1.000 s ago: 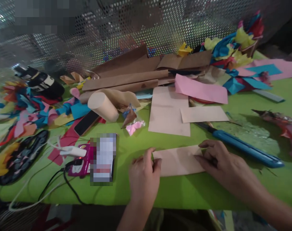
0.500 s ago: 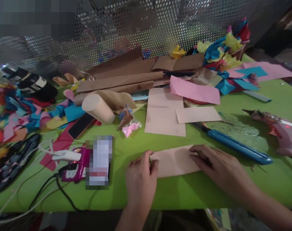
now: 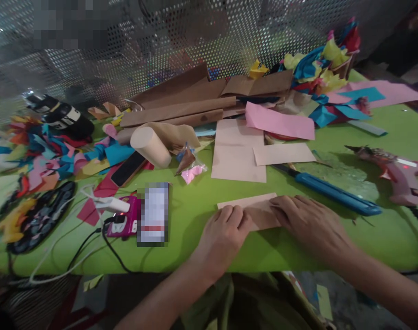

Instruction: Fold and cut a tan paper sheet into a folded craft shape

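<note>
A pale pinkish strip of paper lies on the green table in front of me. My left hand rests on its left part with curled fingers, pressing it down; what the fingertips grip is hidden. My right hand holds the strip's right end, thumb and fingers close together. Beyond the strip are a larger pale sheet and a small pale strip overlapping its right side. To the right of these lies a blue cutter.
On the right is a pink glue gun. A phone lies beside a magenta power strip with cables at left. A pale paper roll, brown cardboard, a black bottle and colourful scraps fill the back.
My left hand has moved from the strip's left edge onto the paper, its fingers now curled over it. My right hand stays at the right end. The whole view has shifted slightly.
</note>
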Demonstrator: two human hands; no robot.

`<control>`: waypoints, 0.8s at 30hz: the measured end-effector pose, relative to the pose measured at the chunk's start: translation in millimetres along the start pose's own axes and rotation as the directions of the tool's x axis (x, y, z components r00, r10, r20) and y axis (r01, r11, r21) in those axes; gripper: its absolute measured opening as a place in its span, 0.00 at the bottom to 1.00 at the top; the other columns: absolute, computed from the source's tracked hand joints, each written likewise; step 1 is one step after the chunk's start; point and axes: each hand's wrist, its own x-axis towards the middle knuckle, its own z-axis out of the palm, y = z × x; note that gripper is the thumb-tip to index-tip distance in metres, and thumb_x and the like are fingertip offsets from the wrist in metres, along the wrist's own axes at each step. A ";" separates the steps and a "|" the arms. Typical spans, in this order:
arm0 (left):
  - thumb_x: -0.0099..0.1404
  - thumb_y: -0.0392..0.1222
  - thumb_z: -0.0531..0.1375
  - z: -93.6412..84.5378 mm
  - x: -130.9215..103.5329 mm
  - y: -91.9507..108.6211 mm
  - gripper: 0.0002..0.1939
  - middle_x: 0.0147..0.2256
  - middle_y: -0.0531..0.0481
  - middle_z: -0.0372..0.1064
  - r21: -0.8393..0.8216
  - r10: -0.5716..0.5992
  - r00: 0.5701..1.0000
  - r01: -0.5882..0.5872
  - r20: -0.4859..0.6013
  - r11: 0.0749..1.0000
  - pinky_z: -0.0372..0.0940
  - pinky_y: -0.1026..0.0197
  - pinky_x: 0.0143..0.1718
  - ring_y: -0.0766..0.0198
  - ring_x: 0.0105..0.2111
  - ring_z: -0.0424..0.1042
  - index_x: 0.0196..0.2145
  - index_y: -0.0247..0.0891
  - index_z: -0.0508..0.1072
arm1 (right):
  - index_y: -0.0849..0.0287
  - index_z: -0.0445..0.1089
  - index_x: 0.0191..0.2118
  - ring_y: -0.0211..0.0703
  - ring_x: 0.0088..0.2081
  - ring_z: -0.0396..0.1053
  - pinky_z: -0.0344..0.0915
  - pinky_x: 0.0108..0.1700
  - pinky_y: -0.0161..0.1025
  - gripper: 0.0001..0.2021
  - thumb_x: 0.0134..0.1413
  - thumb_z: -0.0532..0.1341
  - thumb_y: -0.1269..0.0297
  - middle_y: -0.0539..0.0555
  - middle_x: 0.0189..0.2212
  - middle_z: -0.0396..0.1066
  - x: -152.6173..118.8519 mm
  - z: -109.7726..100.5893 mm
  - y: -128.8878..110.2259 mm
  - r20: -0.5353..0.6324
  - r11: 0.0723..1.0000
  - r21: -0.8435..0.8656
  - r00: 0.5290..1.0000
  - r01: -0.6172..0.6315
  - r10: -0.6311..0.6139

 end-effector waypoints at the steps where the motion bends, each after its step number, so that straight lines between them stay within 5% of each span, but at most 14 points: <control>1: 0.68 0.28 0.56 0.2 -1.5 -0.6 0.11 0.40 0.47 0.70 0.022 0.040 0.999 -0.040 0.018 0.999 0.68 0.61 0.39 0.60 0.41 0.68 0.47 0.34 0.73 | 0.56 0.69 0.34 0.50 0.28 0.70 0.55 0.31 0.41 0.11 0.66 0.52 0.67 0.55 0.24 0.74 -0.3 0.4 -0.9 0.014 1.000 -0.008 1.000 -0.010 0.010; 5: 0.68 0.29 0.54 -0.9 -12.1 1.5 0.21 0.50 0.41 0.70 0.073 0.071 0.994 -0.078 0.084 0.994 0.69 0.59 0.44 0.57 0.47 0.67 0.58 0.32 0.69 | 0.57 0.69 0.35 0.49 0.29 0.70 0.54 0.32 0.41 0.08 0.63 0.54 0.70 0.54 0.24 0.74 -0.6 0.2 -4.4 0.050 0.999 -0.021 0.998 -0.031 0.032; 10: 0.68 0.56 0.59 -7.6 -19.5 11.7 0.33 0.57 0.39 0.64 -0.022 -0.011 0.983 0.015 0.184 1.000 0.69 0.52 0.50 0.51 0.51 0.64 0.67 0.47 0.60 | 0.58 0.71 0.36 0.49 0.29 0.71 0.55 0.32 0.40 0.09 0.66 0.54 0.66 0.54 0.25 0.75 1.3 1.7 -2.8 0.021 0.999 -0.025 0.999 -0.046 0.046; 13: 0.66 0.61 0.58 -9.1 -19.9 15.7 0.35 0.57 0.37 0.63 -0.020 -0.015 0.983 0.019 0.184 1.000 0.68 0.50 0.51 0.50 0.52 0.63 0.67 0.50 0.60 | 0.59 0.72 0.39 0.48 0.30 0.72 0.58 0.32 0.40 0.12 0.68 0.52 0.63 0.55 0.27 0.77 1.3 1.6 0.8 -0.015 0.999 0.021 0.999 -0.043 0.043; 18: 0.64 0.63 0.60 -4.7 -20.6 16.5 0.37 0.58 0.38 0.61 -0.009 -0.007 0.986 0.008 0.166 1.000 0.66 0.49 0.52 0.48 0.54 0.62 0.66 0.50 0.60 | 0.58 0.72 0.51 0.51 0.39 0.74 0.63 0.40 0.45 0.15 0.69 0.51 0.61 0.59 0.39 0.79 -14.1 -8.2 -17.0 -0.209 0.999 0.038 0.978 -0.007 0.015; 24: 0.66 0.61 0.59 0.5 -24.0 15.5 0.33 0.60 0.34 0.61 -0.011 -0.005 0.988 0.007 0.156 1.000 0.65 0.48 0.54 0.46 0.56 0.62 0.61 0.40 0.68 | 0.62 0.52 0.70 0.50 0.62 0.65 0.61 0.60 0.49 0.28 0.69 0.52 0.58 0.60 0.63 0.67 -47.6 -1.8 -54.8 -0.116 0.964 0.181 0.978 0.193 -0.174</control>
